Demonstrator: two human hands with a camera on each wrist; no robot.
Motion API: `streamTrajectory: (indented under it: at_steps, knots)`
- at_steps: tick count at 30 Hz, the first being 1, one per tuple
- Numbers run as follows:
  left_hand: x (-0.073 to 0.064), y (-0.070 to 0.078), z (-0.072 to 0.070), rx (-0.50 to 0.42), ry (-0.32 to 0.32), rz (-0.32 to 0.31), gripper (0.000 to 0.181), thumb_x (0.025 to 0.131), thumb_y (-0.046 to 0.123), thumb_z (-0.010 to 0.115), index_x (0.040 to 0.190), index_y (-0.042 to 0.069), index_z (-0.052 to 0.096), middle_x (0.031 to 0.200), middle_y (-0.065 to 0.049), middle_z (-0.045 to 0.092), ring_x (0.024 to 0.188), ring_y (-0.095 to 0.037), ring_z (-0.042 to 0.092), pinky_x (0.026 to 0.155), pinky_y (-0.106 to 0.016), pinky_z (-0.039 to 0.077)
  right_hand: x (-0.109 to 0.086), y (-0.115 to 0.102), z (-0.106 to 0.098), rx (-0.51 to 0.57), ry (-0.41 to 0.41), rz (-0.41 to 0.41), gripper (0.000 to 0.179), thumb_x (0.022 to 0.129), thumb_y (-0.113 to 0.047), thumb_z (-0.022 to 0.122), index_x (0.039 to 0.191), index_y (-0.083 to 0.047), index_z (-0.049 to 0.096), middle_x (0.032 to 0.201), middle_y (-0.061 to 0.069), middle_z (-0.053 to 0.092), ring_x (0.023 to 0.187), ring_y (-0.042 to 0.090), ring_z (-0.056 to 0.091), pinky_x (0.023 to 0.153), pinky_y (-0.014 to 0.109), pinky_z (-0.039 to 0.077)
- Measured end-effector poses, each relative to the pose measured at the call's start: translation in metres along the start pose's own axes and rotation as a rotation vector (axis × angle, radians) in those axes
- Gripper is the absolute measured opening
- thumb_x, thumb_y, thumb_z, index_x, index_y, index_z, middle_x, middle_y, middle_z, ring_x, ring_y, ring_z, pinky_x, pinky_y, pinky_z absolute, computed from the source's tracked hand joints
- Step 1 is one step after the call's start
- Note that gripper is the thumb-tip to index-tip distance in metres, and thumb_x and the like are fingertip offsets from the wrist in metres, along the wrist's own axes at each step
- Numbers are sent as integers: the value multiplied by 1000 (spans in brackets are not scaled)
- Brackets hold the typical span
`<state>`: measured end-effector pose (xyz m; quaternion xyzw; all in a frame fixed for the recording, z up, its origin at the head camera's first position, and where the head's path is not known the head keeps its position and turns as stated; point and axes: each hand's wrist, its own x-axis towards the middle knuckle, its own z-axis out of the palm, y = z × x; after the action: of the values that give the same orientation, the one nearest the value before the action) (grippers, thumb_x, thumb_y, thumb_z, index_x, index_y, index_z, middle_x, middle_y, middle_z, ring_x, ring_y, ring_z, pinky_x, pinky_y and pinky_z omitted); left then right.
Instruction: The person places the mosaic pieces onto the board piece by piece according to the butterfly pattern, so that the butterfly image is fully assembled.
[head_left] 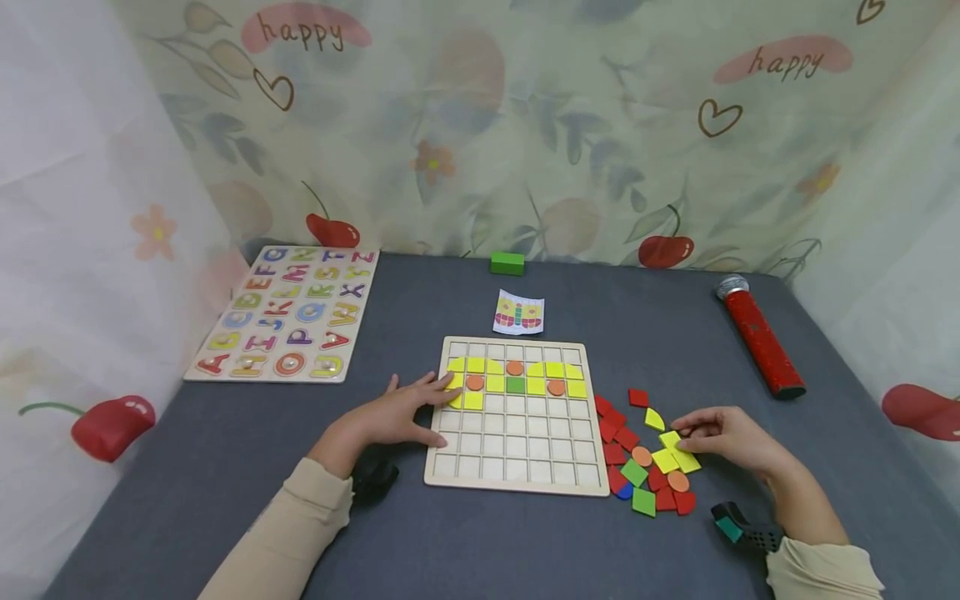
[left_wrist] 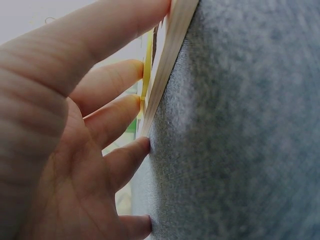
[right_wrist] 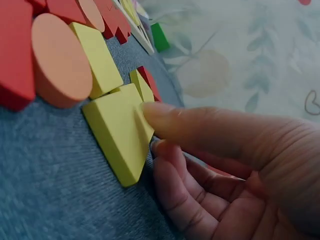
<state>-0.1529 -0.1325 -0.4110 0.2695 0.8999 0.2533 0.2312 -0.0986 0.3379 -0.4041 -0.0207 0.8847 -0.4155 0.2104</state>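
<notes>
A wooden grid board (head_left: 517, 488) lies in the middle of the table, its upper rows partly filled with yellow tiles, orange discs and a green square (head_left: 516, 385). My left hand (head_left: 390, 418) rests spread at the board's left edge. Two of its fingertips touch yellow tiles there, and the thumb lies on the rim. To the right of the board, my right hand (head_left: 735, 437) pinches a yellow tile (right_wrist: 117, 132) at its edge between thumb and curled fingers. That tile is among a loose pile of red, yellow, green and orange pieces; the far side of the grip is hidden.
Behind the board lies a small card with a butterfly pattern (head_left: 519, 313), and beyond it a green block (head_left: 507, 264). An alphabet board (head_left: 277, 321) is at the back left. A red microphone (head_left: 761, 337) lies at the right. Printed curtains surround the table.
</notes>
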Motion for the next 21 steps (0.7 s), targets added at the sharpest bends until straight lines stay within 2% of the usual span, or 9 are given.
streamTrajectory:
  at_steps: [9, 21]
  knots:
    - [-1, 1, 0, -9, -1, 0, 77, 77, 35, 75, 143, 20, 39, 156, -1, 21, 146, -27, 7, 108, -66, -8, 2, 11, -3, 5, -80, -106, 38, 84, -16, 68, 109, 12, 59, 86, 7, 65, 71, 6, 58, 67, 21, 52]
    - [0, -1, 1, -1, 2, 0, 77, 77, 36, 75, 143, 21, 38, 156, -1, 21, 146, -28, 6, 108, -66, -7, 0, 5, -3, -34, -96, -150, 39, 80, -15, 73, 105, 10, 58, 78, 5, 55, 66, 7, 51, 59, 21, 48]
